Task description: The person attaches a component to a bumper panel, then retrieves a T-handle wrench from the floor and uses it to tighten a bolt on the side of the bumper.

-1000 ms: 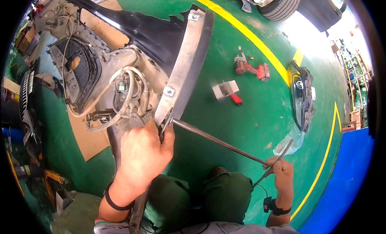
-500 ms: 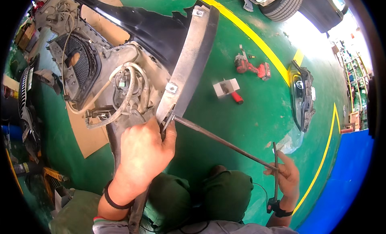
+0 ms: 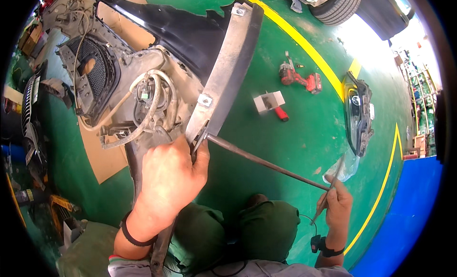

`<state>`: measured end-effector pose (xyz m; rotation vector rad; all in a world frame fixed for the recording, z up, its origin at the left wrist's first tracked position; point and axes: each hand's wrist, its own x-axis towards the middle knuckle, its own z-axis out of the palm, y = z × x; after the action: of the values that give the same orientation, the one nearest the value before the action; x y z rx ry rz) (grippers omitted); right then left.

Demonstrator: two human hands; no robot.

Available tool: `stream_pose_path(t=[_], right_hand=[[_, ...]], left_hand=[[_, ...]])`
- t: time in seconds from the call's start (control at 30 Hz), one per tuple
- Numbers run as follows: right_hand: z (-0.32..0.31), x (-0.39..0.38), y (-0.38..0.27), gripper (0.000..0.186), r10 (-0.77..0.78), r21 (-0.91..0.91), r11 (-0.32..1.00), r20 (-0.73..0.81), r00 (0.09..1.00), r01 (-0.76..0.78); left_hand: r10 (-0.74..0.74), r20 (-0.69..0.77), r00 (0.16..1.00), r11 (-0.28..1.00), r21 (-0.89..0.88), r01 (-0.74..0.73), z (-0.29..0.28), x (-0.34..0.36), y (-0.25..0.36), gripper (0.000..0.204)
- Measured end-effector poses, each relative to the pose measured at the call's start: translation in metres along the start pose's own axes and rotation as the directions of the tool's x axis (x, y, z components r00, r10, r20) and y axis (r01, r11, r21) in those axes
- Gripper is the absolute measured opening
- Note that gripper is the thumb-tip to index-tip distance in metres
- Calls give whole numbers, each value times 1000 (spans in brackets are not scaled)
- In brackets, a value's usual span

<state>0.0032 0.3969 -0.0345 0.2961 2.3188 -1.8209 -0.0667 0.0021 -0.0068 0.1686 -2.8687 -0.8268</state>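
A dirty car bumper cover, with a pale inner edge carrying metal clips, stretches from the upper left toward me. My left hand is closed round its near end, thumb and fingers pinching the edge by a small slot. Against that spot rests the tip of a long, slim T-handle wrench, its shaft sloping down to the right. At the far end of the shaft, my right hand is closed on the thin crossbar, which stands diagonally. What the tip engages is hidden behind my left thumb.
On the green floor are a red cordless impact wrench, a small open box beside a red-handled tool, and a headlight. Coiled hoses sit on the bumper's inner side. Cardboard lies underneath. A blue panel borders the right.
The wrench's crossbar has turned from nearly upright to a diagonal slant, and my right fingers have shifted along with it. My left hand keeps its hold on the bumper end.
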Motion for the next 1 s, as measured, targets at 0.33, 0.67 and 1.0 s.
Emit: stream_pose_path(t=[0.33, 0.67, 1.0], right_hand=[[13, -7, -7, 59, -272, -181, 949, -55, 961, 259], [-28, 3, -4, 30, -32, -172, 983, 197, 980, 67], [8, -2, -9, 36, -35, 58, 997, -222, 974, 49]], left_hand=[[4, 12, 1000, 1000, 0, -4, 1, 1, -1, 39], [17, 28, 999, 1000, 20, -18, -1, 0, -2, 31], [-1, 38, 999, 999, 36, 0, -1, 0, -1, 31]])
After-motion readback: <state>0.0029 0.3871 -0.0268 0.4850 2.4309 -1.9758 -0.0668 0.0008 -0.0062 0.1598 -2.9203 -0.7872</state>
